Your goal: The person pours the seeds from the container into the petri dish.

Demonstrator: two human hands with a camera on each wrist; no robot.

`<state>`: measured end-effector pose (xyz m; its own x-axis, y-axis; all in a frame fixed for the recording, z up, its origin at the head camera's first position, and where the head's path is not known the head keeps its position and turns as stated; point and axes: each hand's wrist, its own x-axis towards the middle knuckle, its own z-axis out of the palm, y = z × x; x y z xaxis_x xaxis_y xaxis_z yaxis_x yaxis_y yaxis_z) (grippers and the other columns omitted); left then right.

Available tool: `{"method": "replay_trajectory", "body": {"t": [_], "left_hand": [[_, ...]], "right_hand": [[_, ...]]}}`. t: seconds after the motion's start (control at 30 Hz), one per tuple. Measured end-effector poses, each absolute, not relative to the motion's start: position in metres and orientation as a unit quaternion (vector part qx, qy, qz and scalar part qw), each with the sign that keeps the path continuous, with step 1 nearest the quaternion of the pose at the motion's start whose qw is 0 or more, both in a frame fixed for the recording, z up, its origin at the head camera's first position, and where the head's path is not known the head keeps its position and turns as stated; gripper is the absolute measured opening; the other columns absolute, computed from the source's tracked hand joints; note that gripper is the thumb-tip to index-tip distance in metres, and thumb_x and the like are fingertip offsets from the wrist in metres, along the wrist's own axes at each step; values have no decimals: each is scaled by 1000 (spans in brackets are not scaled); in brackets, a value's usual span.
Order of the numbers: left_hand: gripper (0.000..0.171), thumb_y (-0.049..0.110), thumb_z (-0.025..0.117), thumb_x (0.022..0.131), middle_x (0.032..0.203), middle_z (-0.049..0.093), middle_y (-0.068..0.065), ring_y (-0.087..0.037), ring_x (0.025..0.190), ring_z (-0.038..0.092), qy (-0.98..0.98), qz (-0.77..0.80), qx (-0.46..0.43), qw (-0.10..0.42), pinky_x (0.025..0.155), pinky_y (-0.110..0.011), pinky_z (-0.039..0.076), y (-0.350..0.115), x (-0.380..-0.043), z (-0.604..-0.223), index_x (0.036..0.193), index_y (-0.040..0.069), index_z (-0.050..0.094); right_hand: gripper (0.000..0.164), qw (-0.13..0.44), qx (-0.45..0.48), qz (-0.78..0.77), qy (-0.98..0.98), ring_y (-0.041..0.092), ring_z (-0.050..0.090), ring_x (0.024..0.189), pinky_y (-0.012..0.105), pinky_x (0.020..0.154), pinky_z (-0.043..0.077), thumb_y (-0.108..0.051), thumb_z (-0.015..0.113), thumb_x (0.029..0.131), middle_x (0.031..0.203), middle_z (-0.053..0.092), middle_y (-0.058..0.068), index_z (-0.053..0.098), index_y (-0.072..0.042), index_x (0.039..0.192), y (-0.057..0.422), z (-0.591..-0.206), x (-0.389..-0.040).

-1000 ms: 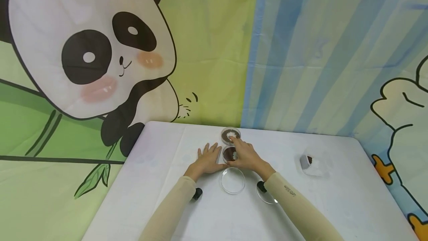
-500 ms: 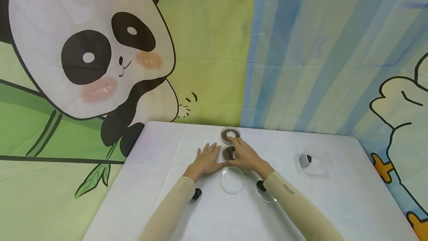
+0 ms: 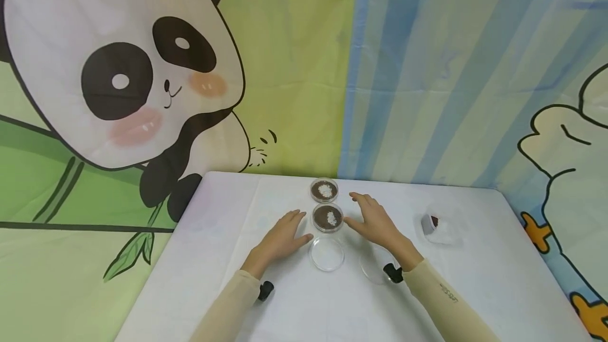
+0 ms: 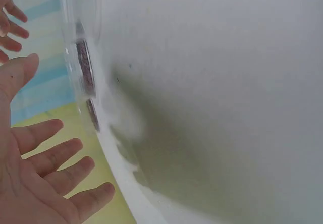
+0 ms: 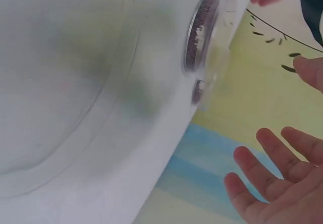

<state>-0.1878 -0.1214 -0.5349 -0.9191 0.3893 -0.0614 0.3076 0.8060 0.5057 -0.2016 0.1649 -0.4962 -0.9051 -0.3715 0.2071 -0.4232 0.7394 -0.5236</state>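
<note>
Two clear round petri dishes stand one behind the other near the back of the table in the head view. The nearer petri dish (image 3: 320, 220) and the farther petri dish (image 3: 316, 192) each hold dark brown granules with a white patch on top. My left hand (image 3: 279, 239) hovers left of the nearer dish, fingers spread and holding nothing. On the other side, my right hand (image 3: 377, 224) is raised with its fingers apart, also without anything in it. Both wrist views show relaxed fingers above the table, apart from the dishes.
A clear round dish or lid (image 3: 327, 254) lies in front of the nearer petri dish. Another clear round piece (image 3: 372, 266) sits partly under the right wrist. To the right is a small white container (image 3: 429, 224) with dark contents, on crumpled clear plastic.
Both hands have come away from the nearer petri dish, the left towards the left and the right towards the right, and the whole dish now shows. The dishes stay in place.
</note>
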Motion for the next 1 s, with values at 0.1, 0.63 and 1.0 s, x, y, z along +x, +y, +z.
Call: {"method": "replay_trajectory", "body": {"t": [0.1, 0.63, 1.0], "left_hand": [[79, 57, 59, 96, 159, 32, -13, -32, 147, 27, 942, 264, 194, 75, 115, -50, 26, -121, -174, -534, 155, 12, 36], [83, 56, 66, 91, 157, 35, -16, -36, 145, 29, 932, 275, 232, 35, 115, -54, 24, -106, -128, -537, 153, 7, 39], [87, 57, 68, 89, 158, 31, -20, -44, 146, 21, 939, 251, 227, 55, 115, -58, 21, -103, -130, -538, 154, 7, 37]], "right_hand": [[69, 59, 201, 300, -931, 37, 51, 123, 59, 99, 41, -32, 74, 93, 134, 55, 17, 42, -3, 147, 180, -493, -184], [62, 171, 168, 330, -913, 37, 55, 115, 54, 92, 45, -14, 78, 88, 128, 58, 19, 48, 5, 139, 233, -514, -122], [73, 283, 44, 276, -918, 58, 41, 114, 69, 88, 33, -8, 87, 74, 125, 47, 39, 49, 14, 132, 290, -525, -131]]}}
